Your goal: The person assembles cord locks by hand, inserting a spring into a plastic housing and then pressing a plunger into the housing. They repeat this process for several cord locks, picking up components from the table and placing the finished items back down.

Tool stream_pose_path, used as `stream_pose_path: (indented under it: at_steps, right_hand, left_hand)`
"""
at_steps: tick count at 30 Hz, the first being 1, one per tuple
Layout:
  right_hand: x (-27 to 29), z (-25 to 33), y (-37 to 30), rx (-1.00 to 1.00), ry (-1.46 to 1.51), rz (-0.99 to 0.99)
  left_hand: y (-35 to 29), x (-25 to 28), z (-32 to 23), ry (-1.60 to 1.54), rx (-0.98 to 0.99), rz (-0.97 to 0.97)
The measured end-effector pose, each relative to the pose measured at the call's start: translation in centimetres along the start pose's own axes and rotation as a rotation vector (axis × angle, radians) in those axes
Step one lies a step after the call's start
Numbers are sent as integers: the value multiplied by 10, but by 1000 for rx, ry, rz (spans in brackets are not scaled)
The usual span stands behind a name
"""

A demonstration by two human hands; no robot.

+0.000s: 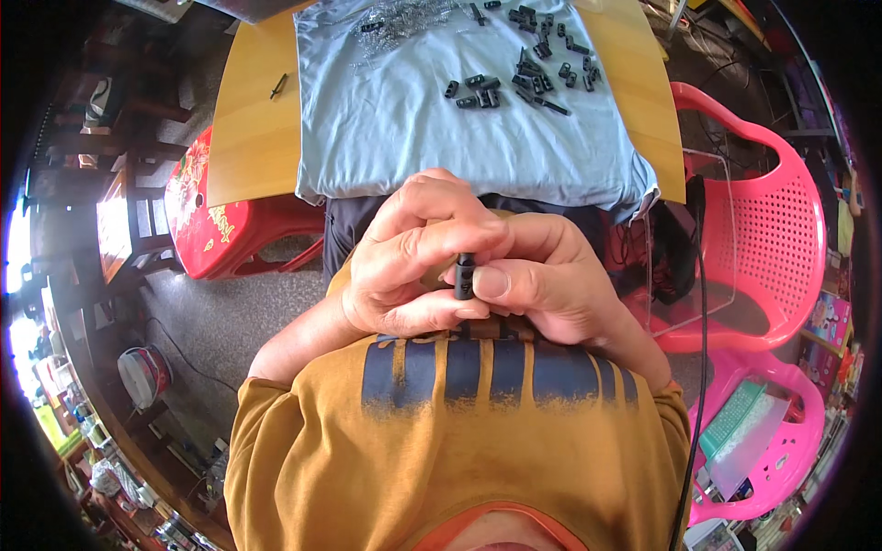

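Observation:
In front of my chest, my left hand point(404, 253) and my right hand point(556, 266) close together on a small black cylindrical piece point(465, 279) that looks like a cord lock. It is held upright, with a hole showing in its side. My left thumb lies under its lower end, and the left forefinger curls over the top. From the right, my right thumb presses on the piece. Fingers partly cover its upper end. Beyond my hands, several similar black pieces point(483, 95) lie on a light blue cloth point(386, 138).
A tangle of thin silvery wire pieces point(395, 35), possibly springs, lies at the cloth's far side. One slim black piece point(278, 85) rests on the yellow wooden table point(253, 138). A red stool point(197, 216) stands left; red point(781, 202) and pink point(795, 441) plastic chairs stand right. A black cable point(704, 367) hangs at right.

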State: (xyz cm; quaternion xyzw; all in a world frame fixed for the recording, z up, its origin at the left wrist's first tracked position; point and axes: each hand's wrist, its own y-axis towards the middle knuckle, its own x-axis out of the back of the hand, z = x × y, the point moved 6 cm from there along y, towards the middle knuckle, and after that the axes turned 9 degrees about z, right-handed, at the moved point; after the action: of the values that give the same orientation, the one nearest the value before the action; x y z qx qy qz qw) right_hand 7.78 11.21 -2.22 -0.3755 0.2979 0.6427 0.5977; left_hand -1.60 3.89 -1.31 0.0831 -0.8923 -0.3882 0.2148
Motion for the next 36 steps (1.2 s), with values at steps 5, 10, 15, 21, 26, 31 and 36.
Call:
stream_pose_path:
  at_steps: [5,10,15,21,26,31,36]
  right_hand:
    - [13,-5,9,-121,27,-95]
    - [18,-4,25,-168,97,-121]
    - [30,2,41,-214,169,-126]
    - [50,15,61,-231,287,-149]
    - [67,32,71,-209,315,-210]
    - [78,47,80,-207,327,-191]
    - [95,41,81,-241,198,-129]
  left_hand:
    - [-4,8,8,-55,67,-52]
    - [-14,18,20,-104,133,-139]
    - [-18,28,39,-130,195,-121]
    - [-13,38,67,-218,386,-129]
    - [7,48,89,-185,449,-139]
    - [40,65,101,-3,363,-7]
    - [95,97,115,230,357,103]
